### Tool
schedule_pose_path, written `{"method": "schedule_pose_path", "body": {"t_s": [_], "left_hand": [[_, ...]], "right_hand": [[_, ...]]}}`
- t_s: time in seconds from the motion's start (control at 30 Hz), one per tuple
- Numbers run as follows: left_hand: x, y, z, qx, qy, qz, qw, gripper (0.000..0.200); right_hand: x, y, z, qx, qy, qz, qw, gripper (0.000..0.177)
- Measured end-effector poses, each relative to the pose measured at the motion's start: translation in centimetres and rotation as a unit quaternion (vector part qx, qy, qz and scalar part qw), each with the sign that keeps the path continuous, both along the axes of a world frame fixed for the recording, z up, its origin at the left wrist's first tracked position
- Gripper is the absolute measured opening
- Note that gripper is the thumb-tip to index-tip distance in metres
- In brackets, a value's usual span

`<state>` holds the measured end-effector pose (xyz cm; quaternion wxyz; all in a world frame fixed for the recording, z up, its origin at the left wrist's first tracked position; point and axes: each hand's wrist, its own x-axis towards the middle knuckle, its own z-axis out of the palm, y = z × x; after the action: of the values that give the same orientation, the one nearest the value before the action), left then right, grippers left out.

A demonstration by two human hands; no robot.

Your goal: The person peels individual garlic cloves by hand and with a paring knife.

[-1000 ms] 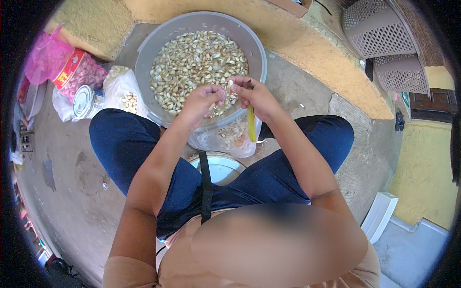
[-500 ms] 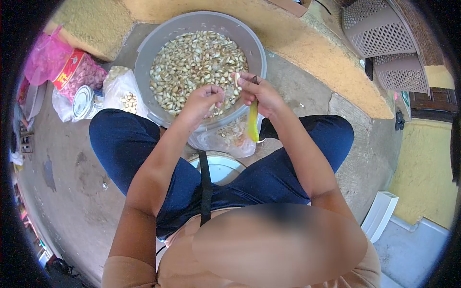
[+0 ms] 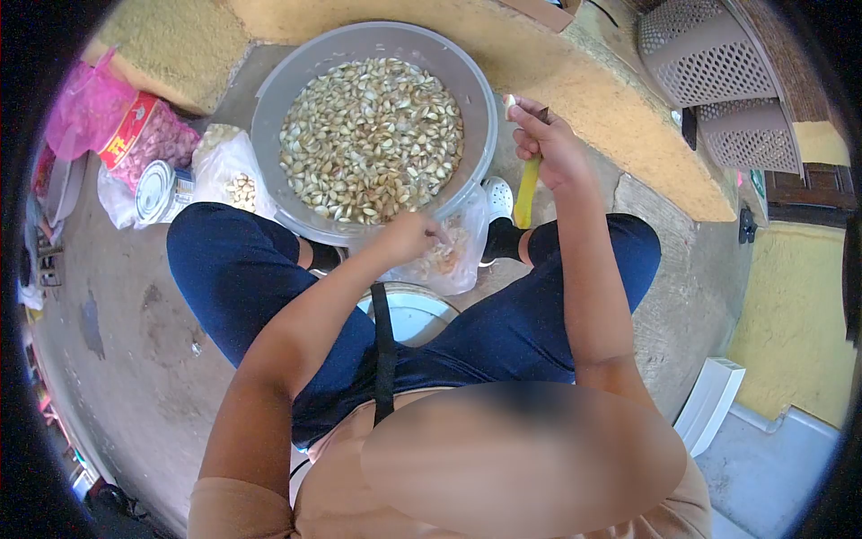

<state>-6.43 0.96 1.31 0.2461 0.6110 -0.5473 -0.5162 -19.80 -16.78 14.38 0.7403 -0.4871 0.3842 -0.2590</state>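
A grey tub point(image 3: 269, 171) in front of me holds many garlic cloves point(image 3: 373, 135) lying in water. To the right of its rim, my right hand point(image 3: 558, 148) is closed around a small yellow-handled knife point(image 3: 528, 193), its handle hanging down and a bit of dark blade showing above. A pale garlic clove point(image 3: 510, 101) is pinched at the same hand's fingertips. My left hand point(image 3: 413, 239) hovers over a clear plastic bag point(image 3: 467, 260) of garlic skins at the tub's near side. Its fingers are drawn together; whatever they hold is too small to make out.
On the left stand a white bag point(image 3: 220, 171) with peeled cloves, a lidded can point(image 3: 157, 190) and a pink mesh sack point(image 3: 162, 144) of garlic. A white bucket point(image 3: 413, 314) sits between my legs. Yellow low walls point(image 3: 664, 171) border the tub.
My right hand has moved right, out past the tub rim, with the knife and clove. My left hand has come down from above the tub to the bag of skins.
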Motion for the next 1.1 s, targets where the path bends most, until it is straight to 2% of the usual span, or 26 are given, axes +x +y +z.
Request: {"method": "schedule_pose_path", "body": {"t_s": [0.1, 0.2, 0.3, 0.4, 0.5, 0.6, 0.7, 0.9, 1.0, 1.1], "left_hand": [[-0.2, 0.2, -0.9, -0.043, -0.045, -0.016, 0.998, 0.009], [-0.5, 0.2, -2.8, -0.076, -0.100, 0.017, 0.992, 0.011], [-0.5, 0.2, -2.7, -0.056, -0.114, 0.006, 0.992, 0.017], [-0.6, -0.1, -3.1, -0.037, -0.164, -0.016, 0.986, 0.012], [-0.4, 0.0, -2.4, 0.070, 0.067, 0.055, 0.994, 0.014], [-0.2, 0.3, -4.8, -0.083, 0.001, -0.025, 0.996, 0.019], [-0.1, 0.2, -4.2, 0.077, 0.084, 0.008, 0.993, 0.022], [-0.6, 0.3, -5.3, 0.061, 0.106, 0.020, 0.992, 0.026], [-1.9, -0.1, -6.7, 0.088, 0.142, 0.087, 0.982, 0.030], [-2.4, -0.1, -8.4, 0.128, 0.085, 0.132, 0.979, 0.037]], "right_hand": [[0.4, 0.5, 0.1, -0.015, 0.021, 0.005, 1.000, 0.029], [0.5, 0.7, 0.2, -0.025, 0.035, 0.002, 0.999, 0.029], [0.5, 0.7, 0.1, -0.034, 0.049, 0.001, 0.998, 0.028], [0.5, 0.6, -0.1, -0.043, 0.058, 0.005, 0.997, 0.027], [0.6, 0.7, -0.1, -0.051, 0.067, 0.000, 0.996, 0.027], [0.6, 0.5, -0.5, -0.064, 0.080, 0.002, 0.995, 0.028], [0.6, 0.3, -0.8, -0.081, 0.093, 0.012, 0.992, 0.029], [1.2, 0.6, -0.6, -0.108, 0.128, 0.019, 0.986, 0.027], [1.4, 0.6, -0.5, -0.113, 0.134, 0.023, 0.984, 0.028], [1.0, 0.3, -0.7, -0.116, 0.139, 0.027, 0.983, 0.026]]}}
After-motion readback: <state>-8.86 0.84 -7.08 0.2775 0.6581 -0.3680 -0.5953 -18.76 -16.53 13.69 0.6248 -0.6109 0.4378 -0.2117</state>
